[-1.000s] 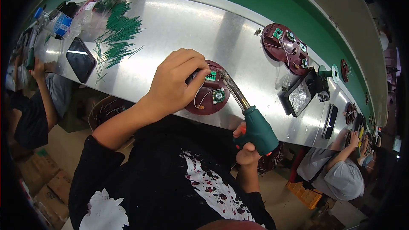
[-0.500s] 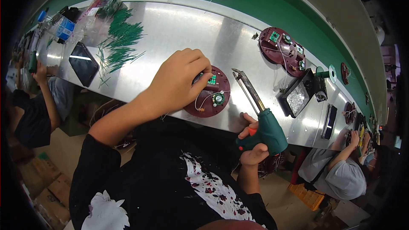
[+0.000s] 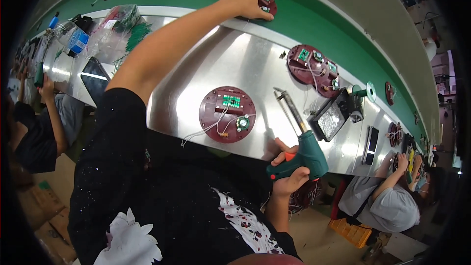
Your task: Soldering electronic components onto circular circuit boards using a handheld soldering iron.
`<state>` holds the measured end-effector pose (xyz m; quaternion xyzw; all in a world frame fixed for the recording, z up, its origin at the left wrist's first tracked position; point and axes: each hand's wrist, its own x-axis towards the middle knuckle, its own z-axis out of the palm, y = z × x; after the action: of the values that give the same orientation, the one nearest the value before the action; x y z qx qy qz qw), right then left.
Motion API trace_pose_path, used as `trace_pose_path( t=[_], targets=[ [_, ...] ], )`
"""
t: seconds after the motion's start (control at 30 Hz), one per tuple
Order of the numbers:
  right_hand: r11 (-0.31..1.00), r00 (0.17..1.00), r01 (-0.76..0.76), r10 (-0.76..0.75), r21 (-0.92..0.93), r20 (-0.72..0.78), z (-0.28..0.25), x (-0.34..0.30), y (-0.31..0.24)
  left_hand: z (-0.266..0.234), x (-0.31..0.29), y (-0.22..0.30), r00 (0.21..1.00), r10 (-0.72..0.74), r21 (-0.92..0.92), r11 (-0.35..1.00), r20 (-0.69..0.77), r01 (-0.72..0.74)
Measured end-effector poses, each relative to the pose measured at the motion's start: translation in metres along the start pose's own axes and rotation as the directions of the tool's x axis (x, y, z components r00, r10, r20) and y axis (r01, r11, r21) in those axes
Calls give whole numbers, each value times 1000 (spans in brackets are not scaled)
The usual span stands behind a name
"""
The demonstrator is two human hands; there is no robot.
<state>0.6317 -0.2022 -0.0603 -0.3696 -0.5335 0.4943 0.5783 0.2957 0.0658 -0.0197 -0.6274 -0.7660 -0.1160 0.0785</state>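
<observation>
My left hand (image 3: 244,1) reaches to the far green strip, its fingers and thumb around a maroon disc (image 3: 268,6) with a green circuit board; the hand hides much of it. My right hand (image 3: 290,172) grips a green soldering gun (image 3: 312,156) with a red trigger, its metal tip pointing up and away over the table. Left of that tip, another maroon disc (image 3: 212,114) lies near the table's front edge. It carries a green board, a small round part and white wires that trail off to the left.
Two overlapping maroon discs (image 3: 308,72) lie at right, near a black tray (image 3: 321,130) and a solder spool (image 3: 370,92). Phones (image 3: 95,81) (image 3: 371,145) rest at both sides. Green wires (image 3: 137,34), a plastic bag and a bottle (image 3: 76,39) are at left. People work at both ends.
My left hand has left the near disc and stretched forward to the disc on the green strip. The near disc now shows uncovered. My right hand still holds the soldering gun.
</observation>
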Motion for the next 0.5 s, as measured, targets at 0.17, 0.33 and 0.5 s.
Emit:
trace_pose_path(
  t=[0.17, 0.33, 0.5],
  targets=[
    [1000, 999, 9, -9, -1, -31, 1, 5, -1, -46, -29, -9, 967, 167, -76, 985, 194, -155],
    [1000, 1000, -16, 16, 11, 14, 1, 6, -2, -55, -126, -35, 938, 301, -107, 952, 172, -286],
    [999, 999, -39, 39, 6, 7, 1, 7, -6, -72, -187, -35, 925, 349, -187, 909, -151, -373]
  ],
)
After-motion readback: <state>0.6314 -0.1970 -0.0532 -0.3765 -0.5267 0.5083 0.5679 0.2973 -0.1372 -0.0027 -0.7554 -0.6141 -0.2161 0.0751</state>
